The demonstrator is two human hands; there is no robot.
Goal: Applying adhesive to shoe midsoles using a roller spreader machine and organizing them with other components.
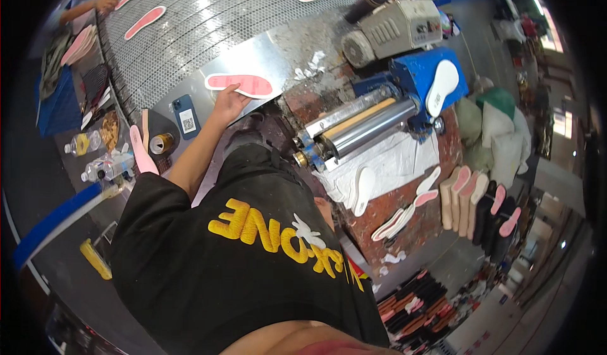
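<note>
pink insole [241, 84] lies on the metal plate [265, 55] under the left hand's [228, 101] spread fingertips, apparently pressing; right hand unseen.

The left hand [227, 99] rests on a pink, white-rimmed shoe insole [243, 84] that lies on a shiny silver metal plate [253, 58]. Beyond it a grey mesh conveyor belt [190, 20] shows a fine honeycomb pattern and carries more pink insoles [144, 22]. A dark blue phone [186, 116] bears a white patterned square. The roller machine [360, 127] is silver with a tan roller and a bright blue housing [417, 77], on which sits a white insole [441, 86]. The black shirt [253, 273] has yellow lettering and a white figure.
</note>
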